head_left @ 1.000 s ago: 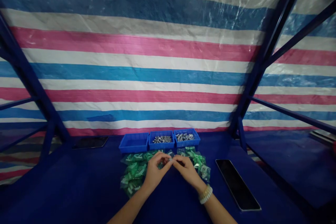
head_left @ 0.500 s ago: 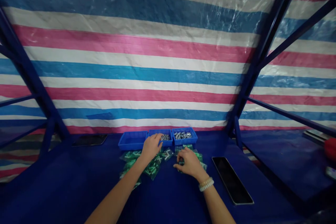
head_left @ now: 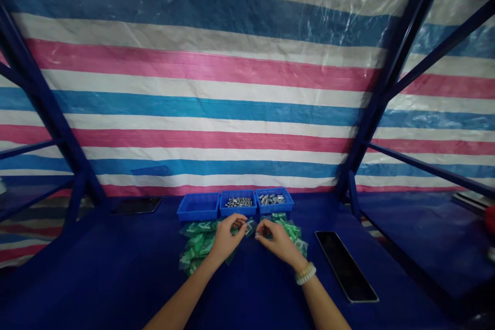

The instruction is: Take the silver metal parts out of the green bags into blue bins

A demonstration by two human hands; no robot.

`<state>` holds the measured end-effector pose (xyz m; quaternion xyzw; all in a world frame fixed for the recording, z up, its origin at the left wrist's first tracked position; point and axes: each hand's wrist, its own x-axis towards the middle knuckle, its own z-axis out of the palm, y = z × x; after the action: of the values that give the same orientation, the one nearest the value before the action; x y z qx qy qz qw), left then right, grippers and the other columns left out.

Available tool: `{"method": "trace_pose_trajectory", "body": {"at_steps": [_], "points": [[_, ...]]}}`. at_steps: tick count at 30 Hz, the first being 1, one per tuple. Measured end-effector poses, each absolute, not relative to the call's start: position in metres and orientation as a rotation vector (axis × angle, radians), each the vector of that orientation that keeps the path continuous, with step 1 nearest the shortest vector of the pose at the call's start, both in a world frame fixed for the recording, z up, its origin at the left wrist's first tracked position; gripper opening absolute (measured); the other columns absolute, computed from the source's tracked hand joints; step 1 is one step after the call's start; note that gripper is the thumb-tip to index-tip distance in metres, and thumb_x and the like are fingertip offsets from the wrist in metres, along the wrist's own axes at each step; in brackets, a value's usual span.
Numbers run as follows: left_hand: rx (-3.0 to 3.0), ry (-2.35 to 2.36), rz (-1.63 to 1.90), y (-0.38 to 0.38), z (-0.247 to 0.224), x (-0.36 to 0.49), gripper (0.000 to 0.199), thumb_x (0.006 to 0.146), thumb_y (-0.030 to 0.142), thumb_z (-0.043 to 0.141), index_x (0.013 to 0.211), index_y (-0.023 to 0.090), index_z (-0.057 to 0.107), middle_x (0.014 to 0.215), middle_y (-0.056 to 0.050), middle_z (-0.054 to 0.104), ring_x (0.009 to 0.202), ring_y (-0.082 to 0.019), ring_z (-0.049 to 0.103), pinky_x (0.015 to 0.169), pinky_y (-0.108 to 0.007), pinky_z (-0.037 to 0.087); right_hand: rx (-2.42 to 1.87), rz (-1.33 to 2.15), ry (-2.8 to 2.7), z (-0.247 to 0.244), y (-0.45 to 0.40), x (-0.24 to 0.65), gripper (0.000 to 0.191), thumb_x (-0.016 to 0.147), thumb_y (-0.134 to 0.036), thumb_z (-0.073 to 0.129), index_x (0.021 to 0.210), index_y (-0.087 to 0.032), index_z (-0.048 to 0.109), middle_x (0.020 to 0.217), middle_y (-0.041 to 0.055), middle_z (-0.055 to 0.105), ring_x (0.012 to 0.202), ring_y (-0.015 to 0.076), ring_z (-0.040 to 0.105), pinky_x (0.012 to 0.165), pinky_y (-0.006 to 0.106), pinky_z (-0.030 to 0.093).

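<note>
My left hand [head_left: 231,235] pinches the edge of a small transparent plastic bag [head_left: 249,228] just in front of the middle tray. My right hand [head_left: 276,243] is close by, its fingertips together beside that bag, and nothing shows between them. Green-printed plastic packets lie in two heaps: one [head_left: 197,246] under and left of my left hand, and one [head_left: 291,229] beside my right hand. The middle blue tray [head_left: 238,210] holds small metal parts, as does the right blue tray [head_left: 274,209].
A third blue tray [head_left: 198,207] stands to the left, its inside looking bare. A black tablet [head_left: 345,266] lies right of my hands, and a dark phone [head_left: 135,205] lies at the back left. Blue cloth covers the table [head_left: 116,263]. Blue steel frames and a striped tarpaulin stand behind.
My left hand has come back from over the middle tray to the small bag. My right hand has moved up from the green packets toward the same bag.
</note>
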<state>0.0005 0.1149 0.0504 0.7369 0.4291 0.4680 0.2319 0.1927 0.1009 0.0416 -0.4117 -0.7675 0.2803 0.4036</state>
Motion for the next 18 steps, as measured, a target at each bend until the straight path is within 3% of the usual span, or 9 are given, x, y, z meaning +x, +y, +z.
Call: {"method": "trace_pose_trajectory", "body": {"at_steps": [5,13,18], "points": [[1.56,0.946,1.152,0.112,0.043,0.006,0.016,0.078,0.03,0.068,0.081,0.017,0.06,0.069,0.0,0.066,0.063,-0.015,0.065,0.062,-0.025,0.05,-0.87,0.663,-1.769,0.043,0.1,0.185,0.015,0.088,-0.021,0.059,0.097,-0.021,0.071,0.087,0.0048,0.068,0.08,0.0184,0.064,0.073,0.029,0.05],[1.326,0.898,1.158,0.107,0.047,0.009,0.022,0.071,0.03,0.076,0.08,0.016,0.063,0.073,0.0,0.069,0.069,-0.016,0.067,0.07,-0.026,0.05,-0.778,0.571,-1.776,0.046,0.094,0.18,0.024,0.091,-0.016,0.053,0.106,-0.023,0.071,0.093,0.0061,0.069,0.086,0.0184,0.065,0.076,0.029,0.051],[1.321,0.87,1.155,0.105,0.048,0.008,0.021,0.073,0.031,0.075,0.082,0.017,0.064,0.073,0.0,0.069,0.069,-0.015,0.066,0.071,-0.026,0.05,-0.839,0.55,-1.75,0.048,0.093,0.181,0.011,0.088,-0.018,0.059,0.091,-0.02,0.069,0.085,0.0039,0.07,0.079,0.0178,0.065,0.074,0.028,0.05]]}}
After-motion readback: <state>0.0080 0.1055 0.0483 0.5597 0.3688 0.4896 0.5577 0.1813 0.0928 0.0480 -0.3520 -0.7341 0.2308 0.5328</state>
